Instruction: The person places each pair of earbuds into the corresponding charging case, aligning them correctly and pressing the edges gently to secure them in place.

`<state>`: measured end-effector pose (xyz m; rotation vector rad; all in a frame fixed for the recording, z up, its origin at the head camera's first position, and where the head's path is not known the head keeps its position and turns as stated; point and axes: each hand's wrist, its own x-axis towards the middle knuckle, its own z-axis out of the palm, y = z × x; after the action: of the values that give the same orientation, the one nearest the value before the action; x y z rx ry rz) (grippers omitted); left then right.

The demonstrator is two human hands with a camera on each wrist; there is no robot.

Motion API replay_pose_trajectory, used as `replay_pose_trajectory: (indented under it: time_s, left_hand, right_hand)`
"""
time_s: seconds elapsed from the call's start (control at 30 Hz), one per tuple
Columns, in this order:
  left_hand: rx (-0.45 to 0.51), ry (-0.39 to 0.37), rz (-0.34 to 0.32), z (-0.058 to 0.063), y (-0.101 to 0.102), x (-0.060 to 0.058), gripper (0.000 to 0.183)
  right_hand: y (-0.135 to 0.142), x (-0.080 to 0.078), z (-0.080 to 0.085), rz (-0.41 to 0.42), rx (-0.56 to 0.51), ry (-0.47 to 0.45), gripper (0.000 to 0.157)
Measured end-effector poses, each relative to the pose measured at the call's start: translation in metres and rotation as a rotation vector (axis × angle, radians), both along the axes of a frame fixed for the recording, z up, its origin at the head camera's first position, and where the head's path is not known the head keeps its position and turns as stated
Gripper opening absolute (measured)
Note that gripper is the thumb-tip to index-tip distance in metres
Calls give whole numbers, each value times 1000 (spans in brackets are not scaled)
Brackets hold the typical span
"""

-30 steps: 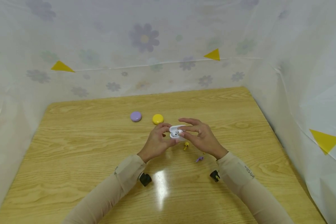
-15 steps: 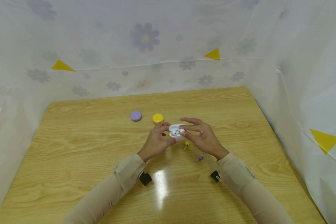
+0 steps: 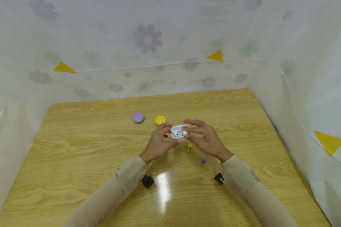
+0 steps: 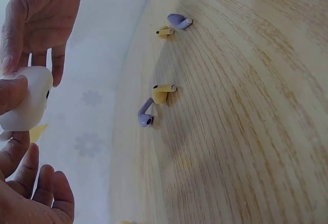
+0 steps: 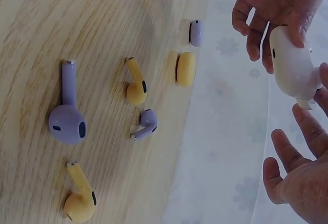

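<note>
My left hand (image 3: 158, 143) grips a white earbud charging case (image 3: 178, 128) above the table, its lid raised. One white earbud (image 3: 176, 134) sits in the left side of the case. A second white earbud (image 3: 184, 133) is at the right side, pinched between thumb and fingertips of my right hand (image 3: 206, 138); how deep it sits is partly hidden. In the right wrist view the case's rounded underside (image 5: 292, 62) shows, with the left hand (image 5: 279, 1) around its upper end. The right hand's other fingers (image 5: 287, 149) are spread.
A purple round case (image 3: 138, 118) and a yellow one (image 3: 160, 120) lie behind the hands. Below, on the wooden table (image 3: 88, 142), lie two purple earbuds, one large in the right wrist view (image 5: 68, 124), and two yellow earbuds, one nearby (image 5: 136, 93).
The right-hand white earbud has shifted slightly right into its side of the case, with the pinching fingertips. The case has moved a little left. The left hand keeps its grip.
</note>
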<state>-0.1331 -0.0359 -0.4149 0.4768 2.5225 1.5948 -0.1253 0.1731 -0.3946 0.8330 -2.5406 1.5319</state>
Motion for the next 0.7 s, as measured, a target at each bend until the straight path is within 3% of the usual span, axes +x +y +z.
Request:
replay_pose_trajectory:
  time_s: [0.7]
  left_hand:
    - [4, -3, -10, -2, 1, 1, 31]
  right_hand:
    - [5, 1, -2, 10, 38, 21, 28]
